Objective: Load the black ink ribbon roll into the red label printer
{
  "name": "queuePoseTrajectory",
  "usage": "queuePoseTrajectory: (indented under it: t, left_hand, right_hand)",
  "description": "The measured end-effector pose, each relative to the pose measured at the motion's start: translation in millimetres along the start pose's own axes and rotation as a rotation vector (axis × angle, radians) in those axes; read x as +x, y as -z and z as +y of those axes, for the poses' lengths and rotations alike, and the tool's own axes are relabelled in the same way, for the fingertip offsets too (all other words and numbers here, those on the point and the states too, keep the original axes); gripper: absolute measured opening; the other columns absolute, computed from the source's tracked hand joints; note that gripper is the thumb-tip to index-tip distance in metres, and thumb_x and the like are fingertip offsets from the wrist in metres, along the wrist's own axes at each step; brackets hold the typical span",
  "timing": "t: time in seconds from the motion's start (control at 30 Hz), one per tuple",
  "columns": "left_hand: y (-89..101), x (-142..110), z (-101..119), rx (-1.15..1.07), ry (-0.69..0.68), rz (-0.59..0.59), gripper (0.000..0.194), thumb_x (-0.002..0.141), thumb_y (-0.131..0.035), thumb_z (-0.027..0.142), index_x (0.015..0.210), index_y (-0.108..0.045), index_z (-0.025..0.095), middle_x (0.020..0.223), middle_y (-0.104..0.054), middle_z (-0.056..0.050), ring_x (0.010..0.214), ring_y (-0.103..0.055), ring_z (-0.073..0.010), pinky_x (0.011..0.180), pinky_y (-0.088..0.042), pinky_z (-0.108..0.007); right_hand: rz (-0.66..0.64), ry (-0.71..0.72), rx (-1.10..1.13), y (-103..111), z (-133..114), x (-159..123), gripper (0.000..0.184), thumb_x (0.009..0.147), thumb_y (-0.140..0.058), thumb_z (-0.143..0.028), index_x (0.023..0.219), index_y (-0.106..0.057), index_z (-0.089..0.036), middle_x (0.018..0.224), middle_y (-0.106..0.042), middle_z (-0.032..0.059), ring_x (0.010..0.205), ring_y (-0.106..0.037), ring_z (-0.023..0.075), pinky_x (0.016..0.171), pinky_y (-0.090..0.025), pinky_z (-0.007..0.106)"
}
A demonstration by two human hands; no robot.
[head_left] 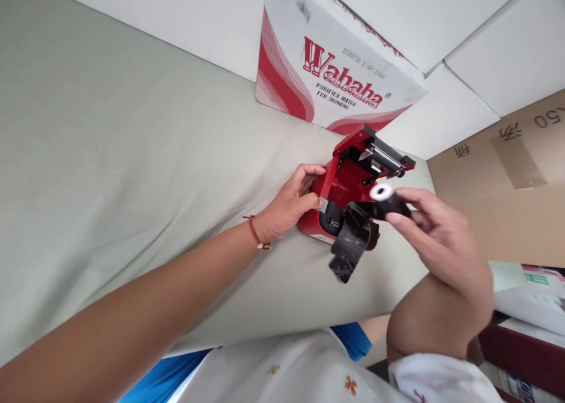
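A small red printer [348, 182] lies on the cloth-covered table [110, 156] with its lid open, so its inner compartment and metal roller bar show. My left hand [289, 206] grips the printer's left side, fingers wrapped round its edge. My right hand [436, 238] pinches a black ribbon roll [384, 202] with a white core just above the printer's right side. A loose strip of black ribbon [351, 244] hangs down from the roll in front of the printer.
A white and red "Wahaha" water carton [326, 67] stands behind the printer against the white wall. A brown cardboard box [507, 179] sits at the right. The table's near edge runs just above my lap.
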State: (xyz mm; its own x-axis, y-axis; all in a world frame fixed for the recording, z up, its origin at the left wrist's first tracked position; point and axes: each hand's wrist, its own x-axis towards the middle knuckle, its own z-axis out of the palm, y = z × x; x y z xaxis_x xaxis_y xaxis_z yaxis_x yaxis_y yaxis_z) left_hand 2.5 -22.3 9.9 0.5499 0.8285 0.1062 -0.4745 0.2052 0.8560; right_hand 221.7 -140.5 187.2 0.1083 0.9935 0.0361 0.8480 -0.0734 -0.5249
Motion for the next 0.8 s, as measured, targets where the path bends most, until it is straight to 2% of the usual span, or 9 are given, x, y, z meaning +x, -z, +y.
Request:
queuePoseTrajectory:
  t: [0.1, 0.17, 0.3, 0.37, 0.47, 0.57, 0.7, 0.8]
  left_hand:
    - [1.1, 1.0, 0.1, -0.001, 0.002, -0.001, 0.057, 0.076, -0.079, 0.033, 0.129, -0.059, 0.03, 0.156, -0.065, -0.007, 0.15, -0.06, -0.031, 0.123, -0.054, -0.049]
    - [2.1, 1.9, -0.3, -0.007, -0.005, -0.015, 0.057, 0.076, -0.08, 0.035, 0.129, -0.059, 0.03, 0.157, -0.066, -0.007, 0.152, -0.059, -0.0313, 0.124, -0.053, -0.049]
    - [3.8, 2.2, -0.5, -0.006, -0.004, -0.004, 0.057, 0.076, -0.081, 0.037, 0.128, -0.061, 0.03, 0.153, -0.069, -0.006, 0.149, -0.061, -0.0305, 0.121, -0.055, -0.048]
    - [4.6, 1.6, 0.3, -0.001, 0.0, 0.011, 0.057, 0.075, -0.083, 0.036, 0.128, -0.063, 0.029, 0.148, -0.07, -0.005, 0.146, -0.062, -0.03, 0.118, -0.056, -0.047]
    - [5.6, 0.8, 2.0, -0.003, 0.008, 0.013, 0.057, 0.075, -0.085, 0.035, 0.128, -0.064, 0.029, 0.147, -0.07, -0.006, 0.143, -0.063, -0.0289, 0.117, -0.056, -0.045]
    - [5.7, 0.7, 3.3, -0.02, 0.019, 0.01, 0.057, 0.075, -0.086, 0.034, 0.127, -0.064, 0.028, 0.151, -0.069, -0.006, 0.145, -0.062, -0.0279, 0.118, -0.055, -0.044]
    - [4.9, 0.9, 3.6, -0.008, 0.007, 0.011, 0.056, 0.075, -0.085, 0.034, 0.127, -0.064, 0.028, 0.149, -0.07, -0.006, 0.145, -0.062, -0.0286, 0.119, -0.055, -0.045]
    - [3.8, 0.5, 3.4, 0.021, -0.009, 0.01, 0.056, 0.076, -0.082, 0.035, 0.128, -0.063, 0.029, 0.145, -0.071, -0.006, 0.143, -0.064, -0.0297, 0.119, -0.055, -0.047]
  right_hand:
    - [0.07, -0.131, 0.126, 19.5, 30.4, -29.4, 0.04, 0.102, -0.081, -0.058, 0.128, -0.082, -0.027, 0.08, -0.071, 0.0014, 0.061, -0.055, 0.0153, 0.054, -0.043, 0.03]
    - [0.052, -0.23, 0.107, 21.1, 56.4, -39.6, 0.048, 0.099, -0.081, -0.063, 0.128, -0.081, -0.025, 0.081, -0.072, 0.0024, 0.062, -0.057, 0.0162, 0.056, -0.044, 0.031]
    - [-0.105, -0.388, -0.091, 5.0, 100.0, -43.6, 0.056, 0.093, -0.076, -0.068, 0.123, -0.081, -0.021, 0.065, -0.062, -0.0018, 0.056, -0.053, 0.0188, 0.057, -0.045, 0.034]
    - [-0.072, -0.374, -0.153, -4.6, 110.5, -42.8, 0.059, 0.092, -0.073, -0.067, 0.123, -0.082, -0.018, 0.072, -0.067, 0.0007, 0.057, -0.055, 0.0189, 0.06, -0.048, 0.036]
    - [0.04, -0.289, -0.152, -16.0, 111.5, -40.8, 0.06, 0.097, -0.07, -0.063, 0.132, -0.082, -0.016, 0.101, -0.081, 0.0096, 0.059, -0.057, 0.0161, 0.064, -0.052, 0.037]
    - [-0.039, -0.212, -0.095, -29.3, 103.4, -35.1, 0.049, 0.104, -0.065, -0.054, 0.132, -0.083, -0.018, 0.117, -0.085, 0.0124, 0.07, -0.066, 0.0171, 0.072, -0.057, 0.036]
    - [-0.141, -0.168, -0.182, -52.7, 91.7, -22.2, 0.038, 0.102, -0.066, -0.033, 0.132, -0.084, -0.02, 0.126, -0.085, 0.0134, 0.099, -0.078, 0.0242, 0.089, -0.061, 0.039]
    - [-0.203, -0.136, -0.192, -53.8, 80.4, -19.1, 0.032, 0.097, -0.07, -0.025, 0.125, -0.086, -0.02, 0.117, -0.084, 0.0107, 0.101, -0.079, 0.0246, 0.089, -0.061, 0.038]
